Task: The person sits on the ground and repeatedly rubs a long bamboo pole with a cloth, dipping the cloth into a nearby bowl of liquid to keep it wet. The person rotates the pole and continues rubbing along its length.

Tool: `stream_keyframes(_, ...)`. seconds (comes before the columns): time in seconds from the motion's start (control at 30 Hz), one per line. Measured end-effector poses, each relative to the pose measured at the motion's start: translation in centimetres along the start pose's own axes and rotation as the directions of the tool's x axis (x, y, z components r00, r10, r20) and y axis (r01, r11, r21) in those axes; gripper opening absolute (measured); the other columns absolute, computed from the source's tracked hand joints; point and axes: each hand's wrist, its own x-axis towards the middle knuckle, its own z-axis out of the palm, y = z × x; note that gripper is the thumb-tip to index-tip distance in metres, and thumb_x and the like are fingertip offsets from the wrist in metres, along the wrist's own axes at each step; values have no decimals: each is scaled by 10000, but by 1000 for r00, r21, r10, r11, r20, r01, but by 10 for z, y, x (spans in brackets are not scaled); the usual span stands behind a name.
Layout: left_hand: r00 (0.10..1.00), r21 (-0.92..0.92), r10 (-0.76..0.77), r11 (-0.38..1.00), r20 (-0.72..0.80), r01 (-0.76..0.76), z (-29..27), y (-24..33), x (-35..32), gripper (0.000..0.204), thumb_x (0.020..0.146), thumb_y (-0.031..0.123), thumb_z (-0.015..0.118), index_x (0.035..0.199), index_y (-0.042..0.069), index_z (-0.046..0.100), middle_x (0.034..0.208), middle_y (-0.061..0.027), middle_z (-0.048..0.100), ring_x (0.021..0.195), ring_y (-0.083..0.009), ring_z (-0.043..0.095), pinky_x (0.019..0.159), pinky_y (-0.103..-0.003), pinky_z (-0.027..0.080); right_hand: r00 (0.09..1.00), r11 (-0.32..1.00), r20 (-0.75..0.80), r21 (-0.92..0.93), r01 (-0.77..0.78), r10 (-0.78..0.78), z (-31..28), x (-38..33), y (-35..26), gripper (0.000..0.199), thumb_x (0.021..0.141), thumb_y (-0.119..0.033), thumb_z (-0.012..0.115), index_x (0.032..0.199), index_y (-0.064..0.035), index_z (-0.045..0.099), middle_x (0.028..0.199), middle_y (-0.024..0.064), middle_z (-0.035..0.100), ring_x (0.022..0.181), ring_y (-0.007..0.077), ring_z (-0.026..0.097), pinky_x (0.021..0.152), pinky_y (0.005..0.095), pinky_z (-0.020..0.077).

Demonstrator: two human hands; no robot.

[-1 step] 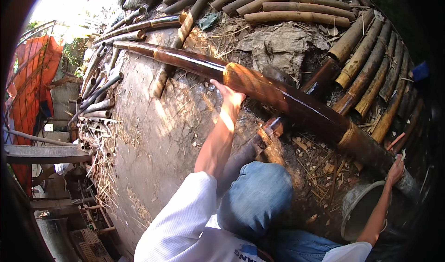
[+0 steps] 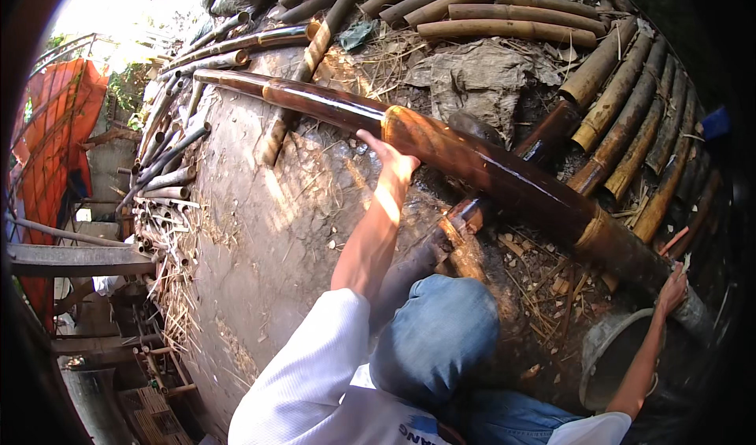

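Around a dirt floor point(image 2: 268, 272)
Orange tarp point(image 2: 85, 90) at far left; crumpled grey sheet point(image 2: 472, 75) beside a row of bamboo lengths point(image 2: 504, 28); small teal scrap point(image 2: 358, 35) farther left.

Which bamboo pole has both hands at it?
The long, glossy dark-brown pole slanting across the middle: the left hand is at its near side, the right hand by its right end. The other poles have neither.

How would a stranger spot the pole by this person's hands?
Start at the bare ground. Slanting above it from upper left to lower right is a bamboo pole, with the left hand partway along and the right hand near its lower end. Glossy dark brown, it looks much longer and thicker than the bamboo pieces laid out at the right.
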Motion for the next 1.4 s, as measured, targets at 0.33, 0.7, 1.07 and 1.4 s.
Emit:
stream_keyframes(0.33, 987, 400, 153, 902, 54, -162, -4, 59, 82, 1153, 853, 938, 202, 1539, 30, 388, 1587, -164, 417, 1449, -347, 406, 1228, -513, 289, 981, 988, -128, -71, 138, -146, -1, -31, -125, 356, 1028, -451, 555, 1122, -163, 740, 1056, 164, 733, 944, 423, 685, 792, 524, 526)
stream_keyframes(0.7, 910, -4, 1, 1000, -414, -3, -56, -1, 56, 895, 957, 787, 364, 1429, 31, 439, 1454, -188, 469, 1328, -386, 479, 1102, -598, 400, 960, 977, -191, 11, 211, -205, -17, -63, -188, 363, 1006, -370, 619, 1054, -31, 739, 1024, 183, 730, 1003, 399, 680, 840, 499, 521)
stream_keyframes(1.07, 549, 47, -624, -636, 556, -770, 109, -49, -40, 1201, 583, 514, 929, 1567, 150, 346, 1459, -88, 547, 1325, -319, 563, 1119, -583, 408, 727, 651, -161, 347, 675, -668, 0, -156, -412, 292, 918, -251, 684, 1191, -152, 718, 1284, 74, 692, 1238, 311, 605, 1217, 505, 312)
stream_keyframes(1.4, 485, 39, -556, -629, 675, -777, 83, -55, -24, 1175, 496, 425, 961, 1518, 218, 420, 1339, -99, 572, 1202, -343, 609, 1063, -607, 427, 990, 997, 125, 49, -67, 60, -64, -80, -276, 394, 1034, -328, 521, 1330, -84, 608, 1200, 210, 670, 1172, 367, 601, 1079, 530, 423)
